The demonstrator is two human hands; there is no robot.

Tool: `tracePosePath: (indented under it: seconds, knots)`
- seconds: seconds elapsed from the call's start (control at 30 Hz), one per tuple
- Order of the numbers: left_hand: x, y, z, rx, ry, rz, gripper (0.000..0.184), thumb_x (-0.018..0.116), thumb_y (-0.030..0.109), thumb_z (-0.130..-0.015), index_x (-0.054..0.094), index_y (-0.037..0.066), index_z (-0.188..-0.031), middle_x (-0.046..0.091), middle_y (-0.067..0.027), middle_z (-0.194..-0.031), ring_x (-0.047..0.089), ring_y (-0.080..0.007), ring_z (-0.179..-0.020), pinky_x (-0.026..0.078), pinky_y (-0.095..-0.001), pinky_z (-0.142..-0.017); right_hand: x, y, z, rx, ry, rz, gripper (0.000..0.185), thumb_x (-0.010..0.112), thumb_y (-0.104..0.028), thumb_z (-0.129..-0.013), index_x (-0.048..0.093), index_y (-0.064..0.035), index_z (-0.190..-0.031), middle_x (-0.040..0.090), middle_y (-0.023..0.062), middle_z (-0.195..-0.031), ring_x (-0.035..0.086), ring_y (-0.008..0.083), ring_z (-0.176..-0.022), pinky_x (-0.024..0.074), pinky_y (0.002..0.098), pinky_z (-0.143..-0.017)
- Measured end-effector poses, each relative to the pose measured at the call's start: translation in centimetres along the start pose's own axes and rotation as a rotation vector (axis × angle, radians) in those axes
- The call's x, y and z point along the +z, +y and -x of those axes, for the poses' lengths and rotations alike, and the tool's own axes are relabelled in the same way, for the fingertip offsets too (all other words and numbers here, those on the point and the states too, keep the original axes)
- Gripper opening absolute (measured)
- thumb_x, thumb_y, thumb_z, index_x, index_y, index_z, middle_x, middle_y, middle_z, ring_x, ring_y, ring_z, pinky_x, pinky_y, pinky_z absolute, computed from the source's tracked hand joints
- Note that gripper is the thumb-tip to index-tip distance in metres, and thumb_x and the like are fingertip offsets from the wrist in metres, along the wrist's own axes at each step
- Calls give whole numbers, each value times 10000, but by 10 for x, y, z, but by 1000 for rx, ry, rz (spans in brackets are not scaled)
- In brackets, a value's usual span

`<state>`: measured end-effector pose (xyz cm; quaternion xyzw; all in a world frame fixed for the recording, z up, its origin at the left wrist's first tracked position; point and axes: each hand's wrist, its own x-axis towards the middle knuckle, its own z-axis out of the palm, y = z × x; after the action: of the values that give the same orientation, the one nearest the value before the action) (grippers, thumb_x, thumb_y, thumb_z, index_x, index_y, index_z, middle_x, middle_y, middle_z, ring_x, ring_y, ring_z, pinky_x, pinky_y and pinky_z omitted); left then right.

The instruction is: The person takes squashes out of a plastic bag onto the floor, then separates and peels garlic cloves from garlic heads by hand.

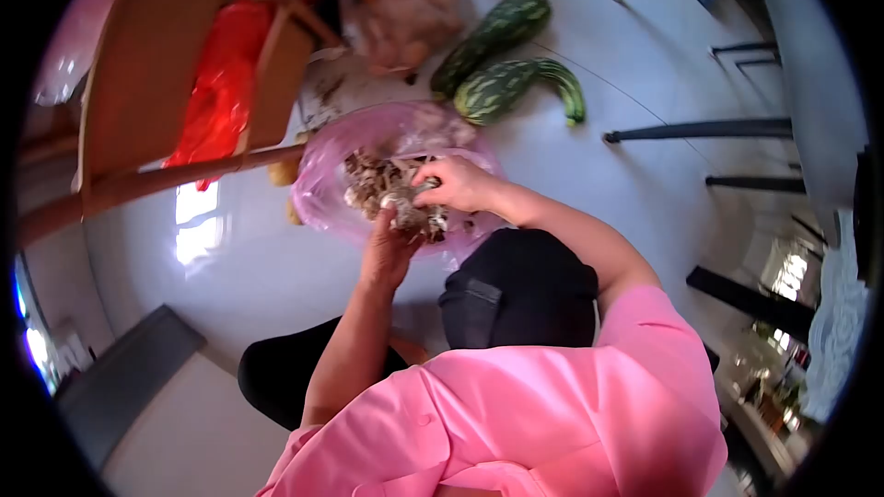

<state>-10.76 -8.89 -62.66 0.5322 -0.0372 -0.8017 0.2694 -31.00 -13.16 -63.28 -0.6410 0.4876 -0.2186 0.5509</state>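
Note:
A pink plastic bag (322, 207) lies spread on the floor with garlic bulbs (370, 172) and their dry stems heaped inside. Over it, my left hand (390, 247) is closed around a whitish garlic bulb (399, 209) with roots and stem. My right hand (458, 184) reaches in from the right, thumb and fingers pinched on the upper part of the same garlic. My two hands are close together, and parts of the fingers are hidden by the garlic.
Two striped green squashes (502, 87) lie beyond the bag, beside a clear bag of brownish round produce (405, 18). A wooden rack (138, 64) holding a red plastic bag (226, 83) stands at left. Dark furniture legs (700, 131) reach in from the right.

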Motion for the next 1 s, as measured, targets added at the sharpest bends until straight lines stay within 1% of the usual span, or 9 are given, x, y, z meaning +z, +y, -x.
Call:
tracePosePath:
  seconds: [0.07, 0.17, 0.6, 0.67, 0.77, 0.83, 0.9, 0.93, 1.0]
  knots:
    - [2, -5, 4, 9, 13, 1, 506, 607, 433, -862, 477, 132, -1247, 577, -50, -1119, 552, -193, -1006, 416, -365, -871, 4, -1, 5, 64, 31, -26, 354, 734, -287, -727, 675, -37, -970, 664, 186, -863, 642, 288, -827, 480, 359, -752]
    - [0, -7, 6, 18, 12, -12, 492, 606, 413, -873, 478, 128, -1253, 580, -43, -1123, 556, -180, -994, 422, -356, -856, 8, -2, 5, 121, 21, -85, 335, 733, -287, -729, 685, -40, -950, 666, 188, -861, 642, 283, -806, 481, 355, -749]
    - [-3, -12, 1, -15, 62, 141, 458, 605, 415, -877, 516, 103, -1201, 592, -89, -1098, 567, -221, -969, 441, -320, -826, 32, 8, -3, 266, 128, -258, 240, 692, -255, -802, 684, -22, -856, 602, 69, -595, 537, 117, -557, 420, 294, -537]
    - [-9, -15, -2, 72, 155, 199, 402, 631, 331, -872, 524, 92, -1177, 585, -65, -1076, 569, -203, -946, 466, -349, -826, 37, 15, -11, 334, 99, -397, 236, 688, -242, -811, 685, -8, -839, 591, 46, -560, 512, 104, -484, 407, 292, -482]
    - [-14, -18, -2, 179, 266, 126, 401, 633, 347, -864, 532, 99, -1162, 586, -50, -1046, 567, -188, -900, 462, -343, -806, 46, 33, -19, 236, 162, -299, 220, 687, -240, -810, 692, -21, -831, 576, 33, -528, 499, 92, -450, 399, 295, -457]
    - [-31, -14, -6, 212, 301, 104, 402, 632, 358, -862, 535, 104, -1157, 585, -44, -1031, 563, -180, -874, 459, -334, -785, 28, 16, -20, 323, 151, -360, 213, 688, -238, -798, 694, -27, -829, 596, 77, -565, 534, 124, -494, 422, 303, -499]
    - [-39, -7, -6, 253, 294, 119, 430, 634, 398, -847, 534, 118, -1159, 581, -32, -1026, 548, -162, -849, 450, -315, -726, 19, 14, -23, 187, 208, -84, 271, 679, -283, -794, 693, -12, -802, 626, 155, -644, 595, 214, -586, 459, 341, -584]
    - [-32, -1, 0, 253, 260, 157, 452, 633, 408, -844, 522, 114, -1169, 568, -40, -1042, 544, -172, -863, 452, -320, -724, 17, 12, -26, 126, 145, 81, 376, 675, -338, -784, 663, -4, -956, 639, 218, -772, 632, 319, -757, 482, 393, -705]
    - [-20, 6, 8, 250, 225, 189, 473, 632, 419, -842, 510, 109, -1179, 555, -47, -1057, 541, -182, -877, 454, -325, -722, 19, 1, -25, 124, 93, 254, 450, 675, -362, -777, 615, -15, -1057, 640, 225, -823, 628, 341, -812, 481, 415, -735]
